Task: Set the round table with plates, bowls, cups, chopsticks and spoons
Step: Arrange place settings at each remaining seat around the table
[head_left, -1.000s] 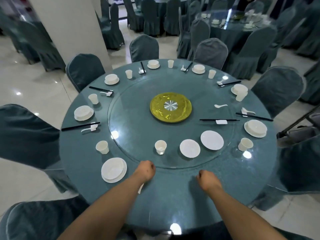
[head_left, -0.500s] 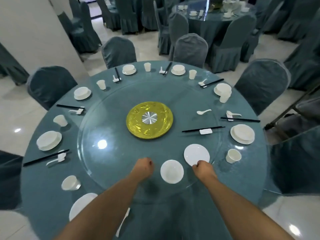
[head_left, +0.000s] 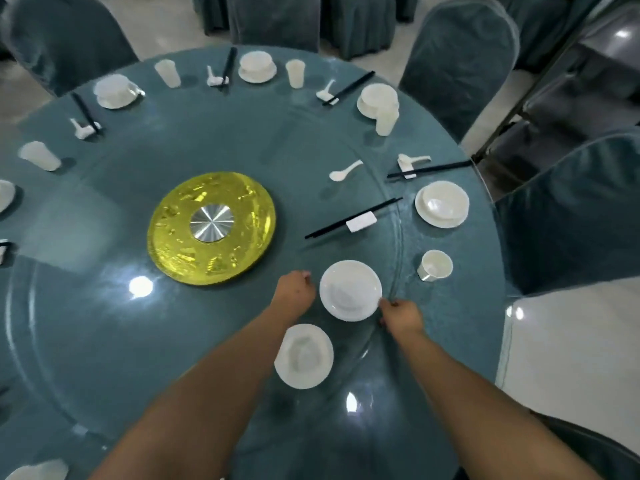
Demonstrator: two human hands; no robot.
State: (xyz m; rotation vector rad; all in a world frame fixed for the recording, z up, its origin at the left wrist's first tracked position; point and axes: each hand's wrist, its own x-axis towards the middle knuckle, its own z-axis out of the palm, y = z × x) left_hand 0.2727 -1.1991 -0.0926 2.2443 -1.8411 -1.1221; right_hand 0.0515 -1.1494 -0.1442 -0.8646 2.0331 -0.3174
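A round table with a teal cloth (head_left: 450, 341) carries a glass turntable (head_left: 104, 323) with a yellow disc (head_left: 211, 228) at its centre. An empty white plate (head_left: 349, 291) lies near the turntable's right rim. My left hand (head_left: 294, 289) is curled just left of that plate, a small gap away, and holds nothing. My right hand (head_left: 401, 315) pinches the plate's lower right rim. A white bowl (head_left: 304, 355) sits nearer me, between my forearms. Black chopsticks on a white rest (head_left: 353, 218) and a loose white spoon (head_left: 344, 171) lie beyond the plate.
To the right on the cloth stand a white cup (head_left: 434, 265) and a plate with a bowl in it (head_left: 441, 204). Several set places ring the far edge. Covered chairs (head_left: 457, 64) surround the table, and a dark metal frame (head_left: 554, 98) stands at the right.
The view has shifted right and closer. Both hands moved forward from the turntable's near edge past the bowl to either side of the plate, and the right hand now touches its rim.
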